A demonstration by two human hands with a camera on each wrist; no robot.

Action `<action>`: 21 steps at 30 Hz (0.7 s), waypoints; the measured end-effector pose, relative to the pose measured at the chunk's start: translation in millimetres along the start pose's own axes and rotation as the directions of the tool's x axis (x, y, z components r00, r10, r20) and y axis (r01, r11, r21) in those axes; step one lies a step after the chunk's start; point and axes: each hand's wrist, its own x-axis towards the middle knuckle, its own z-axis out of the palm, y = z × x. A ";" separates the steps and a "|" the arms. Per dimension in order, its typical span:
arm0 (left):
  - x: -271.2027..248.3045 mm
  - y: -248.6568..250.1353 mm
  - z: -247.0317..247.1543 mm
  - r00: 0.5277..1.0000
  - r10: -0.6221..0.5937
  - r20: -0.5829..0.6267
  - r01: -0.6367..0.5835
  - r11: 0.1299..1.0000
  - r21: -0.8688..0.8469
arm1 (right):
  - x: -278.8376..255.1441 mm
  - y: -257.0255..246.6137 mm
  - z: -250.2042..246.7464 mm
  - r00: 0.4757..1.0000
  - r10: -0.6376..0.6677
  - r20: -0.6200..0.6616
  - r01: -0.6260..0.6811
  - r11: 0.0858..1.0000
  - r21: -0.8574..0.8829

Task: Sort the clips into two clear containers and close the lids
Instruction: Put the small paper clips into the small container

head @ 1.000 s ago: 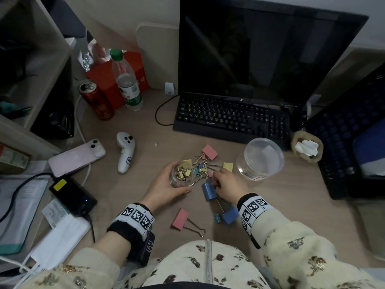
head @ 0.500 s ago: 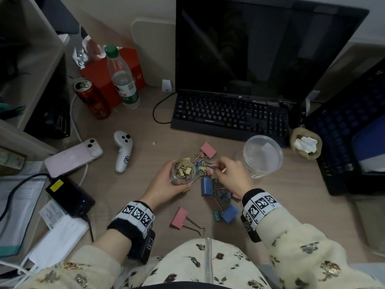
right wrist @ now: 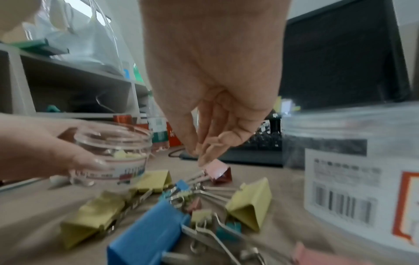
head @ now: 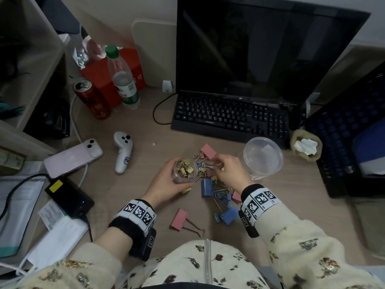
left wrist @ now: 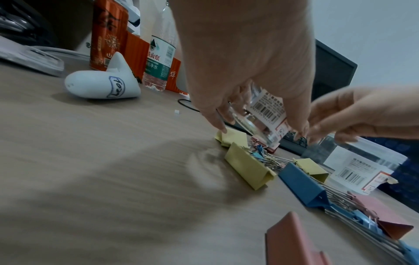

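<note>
A: Starting at nine o'clock on the wooden desk (head: pixel 129 188), what lies there?

B: A pink smartphone (head: pixel 73 157) face down, a white handheld controller (head: pixel 123 151) beside it, and toward eleven o'clock a red drinks can (head: pixel 92 100) and a clear water bottle with a green cap (head: pixel 123 80).

A: And the left hand (head: pixel 166 184)?

B: Its fingers and thumb are curled round the small clear round container (head: pixel 184 171), holding it at the desk's centre. The container is lidless and holds small gold binder clips (head: pixel 184 168).

A: What is just to its right?

B: The loose pile of pastel binder clips (head: pixel 212 184), yellow, blue and pink, touching one another. One large pink binder clip (head: pixel 179 219) lies apart at six o'clock.

A: The right hand (head: pixel 231 172)?

B: It hangs above the pile with fingertips (right wrist: pixel 204 154) drawn together, pointing down. In the right wrist view they sit right at a small pink clip (right wrist: pixel 216 170); I cannot tell whether they pinch it.

A: Further right?

B: At three o'clock stands the larger clear round tub (head: pixel 263 156), with a barcode label, open, nothing visible inside. Behind, at twelve o'clock, are the black keyboard (head: pixel 229 117) and dark monitor (head: pixel 260 49).
</note>
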 end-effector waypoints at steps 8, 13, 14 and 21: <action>-6.3 -3.2 -5.0 0.999 -0.038 -0.013 0.038 0.999 -0.022 | 2.4 4.4 21.5 0.987 0.040 0.158 -0.004 0.975 -0.224; -6.9 -4.3 -5.1 0.998 -0.060 -0.024 0.060 0.998 -0.013 | 6.5 1.2 29.1 0.976 0.041 0.213 0.032 0.944 -0.328; -7.4 -3.4 -5.3 0.998 -0.063 -0.025 0.063 0.998 -0.007 | 6.5 1.7 30.3 0.977 0.033 0.209 0.041 0.940 -0.338; -11.3 -2.1 -5.0 0.996 -0.084 -0.039 0.083 0.996 -0.020 | 2.0 7.0 28.2 0.990 -0.028 0.136 0.067 0.956 -0.287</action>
